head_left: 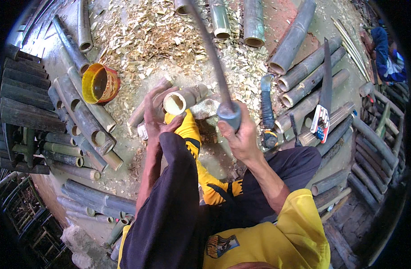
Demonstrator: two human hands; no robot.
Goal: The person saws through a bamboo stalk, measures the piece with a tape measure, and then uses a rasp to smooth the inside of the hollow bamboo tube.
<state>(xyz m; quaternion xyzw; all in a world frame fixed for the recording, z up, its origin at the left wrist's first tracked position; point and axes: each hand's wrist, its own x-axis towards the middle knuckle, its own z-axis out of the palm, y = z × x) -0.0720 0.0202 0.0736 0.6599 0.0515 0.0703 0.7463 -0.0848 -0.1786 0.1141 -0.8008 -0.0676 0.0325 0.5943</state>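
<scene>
Over the middle of the floor, the right hand is wrapped around the handle of a long dark tool; a stroke too far to the left could, I think, hurt the yellow-covered foot or the left hand. The short bamboo tube lies between both hands, at the front of this foot; being round, it may roll if poorly supported. The left thumb and fingers stand apart around it, but how tightly they press I cannot tell. Toward the floor's right edge, poles, a saw and a black-handled knife limit sideways room; toward the left edge, more poles and a bucket.
</scene>
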